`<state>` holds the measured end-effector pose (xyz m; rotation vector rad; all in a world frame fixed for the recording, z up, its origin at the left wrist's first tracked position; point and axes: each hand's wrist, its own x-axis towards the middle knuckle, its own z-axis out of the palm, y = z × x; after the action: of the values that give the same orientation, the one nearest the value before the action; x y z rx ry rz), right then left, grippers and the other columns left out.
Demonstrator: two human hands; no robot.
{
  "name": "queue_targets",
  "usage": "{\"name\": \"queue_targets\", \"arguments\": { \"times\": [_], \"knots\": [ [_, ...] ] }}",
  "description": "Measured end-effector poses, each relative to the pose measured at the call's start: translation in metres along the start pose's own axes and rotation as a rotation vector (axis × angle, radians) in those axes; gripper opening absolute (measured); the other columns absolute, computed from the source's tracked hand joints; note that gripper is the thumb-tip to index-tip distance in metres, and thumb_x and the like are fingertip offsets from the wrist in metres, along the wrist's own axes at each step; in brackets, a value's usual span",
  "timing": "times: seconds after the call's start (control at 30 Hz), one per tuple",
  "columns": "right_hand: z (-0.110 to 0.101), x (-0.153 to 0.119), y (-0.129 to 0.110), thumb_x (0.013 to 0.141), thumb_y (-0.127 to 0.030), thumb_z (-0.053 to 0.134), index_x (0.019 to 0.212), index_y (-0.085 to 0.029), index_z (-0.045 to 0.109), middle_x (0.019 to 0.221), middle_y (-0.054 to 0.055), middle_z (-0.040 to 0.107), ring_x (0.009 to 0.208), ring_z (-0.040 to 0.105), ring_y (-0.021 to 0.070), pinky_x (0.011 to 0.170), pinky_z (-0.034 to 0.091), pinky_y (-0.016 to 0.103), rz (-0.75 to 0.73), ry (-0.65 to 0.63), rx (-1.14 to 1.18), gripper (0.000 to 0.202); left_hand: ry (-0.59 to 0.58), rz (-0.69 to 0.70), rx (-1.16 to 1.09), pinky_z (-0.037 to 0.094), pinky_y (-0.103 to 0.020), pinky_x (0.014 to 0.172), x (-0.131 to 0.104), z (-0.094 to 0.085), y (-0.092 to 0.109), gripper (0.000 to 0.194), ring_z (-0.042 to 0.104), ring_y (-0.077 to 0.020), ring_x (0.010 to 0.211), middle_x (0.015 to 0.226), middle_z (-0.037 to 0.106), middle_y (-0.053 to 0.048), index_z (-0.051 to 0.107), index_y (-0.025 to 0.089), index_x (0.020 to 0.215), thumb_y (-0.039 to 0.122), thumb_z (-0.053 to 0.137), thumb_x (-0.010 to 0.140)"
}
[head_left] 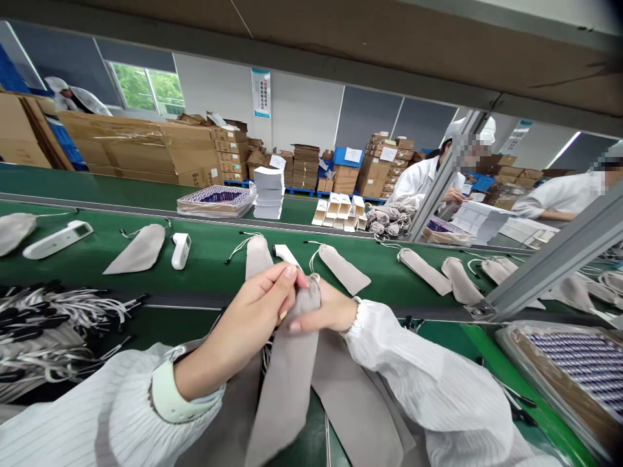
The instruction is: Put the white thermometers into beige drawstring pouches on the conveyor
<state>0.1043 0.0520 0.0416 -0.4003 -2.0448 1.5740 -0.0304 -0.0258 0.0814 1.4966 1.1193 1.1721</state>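
A grey drawstring pouch [287, 383] hangs from both hands, its gathered top upward. My left hand [263, 305] is closed in a pinch at the upper edge of the pouch; what lies between its fingertips is partly hidden. My right hand [327, 308] grips the neck from the other side, thumb across the front and fingers behind. More grey pouches [357, 402] lie under my forearms. Just beyond my hands, on the green conveyor belt [214, 253], lie a partly hidden white handheld device [288, 254] and another pouch [344, 267].
On the belt lie white devices [58, 240] and several pouches [141, 250]. A pile of pouches with cords [53, 331] stands left; a tray with a purple-striped grid [579, 370] lies right. A slanted metal post [549, 259] rises at right. Co-workers [428, 172] sit across the line.
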Motion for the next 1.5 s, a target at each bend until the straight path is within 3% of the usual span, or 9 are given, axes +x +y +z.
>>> {"name": "queue_targets", "arguments": {
  "times": [0.13,0.23,0.33,0.57,0.8,1.0,1.17,1.33,1.5],
  "knots": [
    [-0.053,-0.008,-0.004,0.059,-0.034,0.055,0.068,-0.016,0.052,0.069,0.001,0.053,0.067,0.052,0.0141,0.065,0.043,0.027,-0.086,0.778,-0.225,0.020,0.021,0.139,0.311,0.034,-0.022,0.058,0.016,0.003,-0.037,0.023,0.043,-0.0111,0.062,0.066,0.045,0.003,0.047,0.019,0.069,0.034,0.038,0.082],
    [-0.118,-0.034,-0.003,0.061,-0.040,0.052,0.078,-0.014,0.053,0.078,0.007,0.055,0.079,0.054,0.0218,0.068,0.043,0.033,0.392,1.232,-0.663,0.031,-0.099,0.090,0.663,0.034,-0.026,0.063,0.021,0.010,-0.073,0.015,0.046,-0.0159,0.070,0.070,0.049,0.000,0.049,0.018,0.065,0.030,0.050,0.072],
    [-0.161,-0.062,0.010,0.058,-0.049,0.054,0.094,-0.013,0.051,0.089,0.015,0.055,0.089,0.053,0.0306,0.072,0.041,0.041,0.905,1.351,-1.008,0.051,-0.231,0.017,0.766,0.034,-0.026,0.062,0.020,0.017,-0.099,0.011,0.048,-0.0182,0.074,0.072,0.051,-0.001,0.050,0.018,0.070,0.030,0.049,0.071],
    [-0.159,-0.074,0.067,0.067,-0.034,0.056,0.111,-0.009,0.041,0.108,0.023,0.047,0.101,0.046,0.0347,0.077,0.035,0.046,1.175,1.258,-1.170,0.054,-0.308,-0.055,0.767,0.033,-0.023,0.057,0.014,0.020,-0.111,0.011,0.048,-0.0159,0.070,0.071,0.051,0.002,0.046,0.019,0.069,0.028,0.053,0.067],
    [-0.088,-0.005,0.094,0.078,-0.044,0.043,0.124,-0.022,0.032,0.112,0.011,0.049,0.102,0.047,0.0236,0.083,0.035,0.036,0.519,0.535,-1.234,0.052,-0.279,-0.067,0.833,0.031,-0.024,0.058,0.010,0.026,-0.108,0.011,0.048,-0.0158,0.070,0.067,0.050,0.002,0.043,0.019,0.064,0.024,0.051,0.068],
    [-0.072,0.013,0.116,0.067,-0.023,0.061,0.119,-0.016,0.040,0.113,0.015,0.050,0.111,0.040,0.0280,0.093,0.027,0.042,0.443,0.737,-0.592,0.057,-0.276,0.089,0.804,0.034,-0.027,0.068,0.001,0.031,-0.094,0.012,0.047,-0.0174,0.076,0.070,0.050,0.002,0.045,0.021,0.072,0.011,0.039,0.071],
    [-0.089,0.003,0.090,0.077,-0.023,0.046,0.124,-0.015,0.027,0.096,0.010,0.058,0.090,0.058,0.0198,0.076,0.045,0.038,0.365,0.752,-0.258,0.052,-0.367,0.125,0.550,0.036,-0.025,0.071,0.003,0.027,-0.080,0.031,0.052,-0.0153,0.080,0.087,0.059,0.002,0.054,0.025,0.089,0.010,0.029,0.078],
    [-0.072,-0.001,0.038,0.060,-0.012,0.065,0.123,-0.030,0.013,0.094,0.001,0.059,0.085,0.060,0.0169,0.077,0.047,0.036,0.044,0.525,0.380,0.084,-0.384,0.144,0.465,0.037,-0.023,0.061,0.006,0.023,-0.067,0.026,0.054,-0.0154,0.071,0.086,0.061,-0.001,0.060,0.022,0.084,0.026,0.035,0.081],
    [-0.051,-0.003,0.014,0.053,-0.007,0.069,0.123,-0.034,0.009,0.084,-0.004,0.056,0.072,0.061,0.0155,0.072,0.050,0.040,0.019,0.441,0.330,0.096,-0.361,0.060,0.509,0.030,-0.020,0.049,0.011,0.017,-0.068,0.017,0.047,-0.0117,0.056,0.072,0.056,0.002,0.052,0.020,0.080,0.034,0.043,0.078]
  ]
}}
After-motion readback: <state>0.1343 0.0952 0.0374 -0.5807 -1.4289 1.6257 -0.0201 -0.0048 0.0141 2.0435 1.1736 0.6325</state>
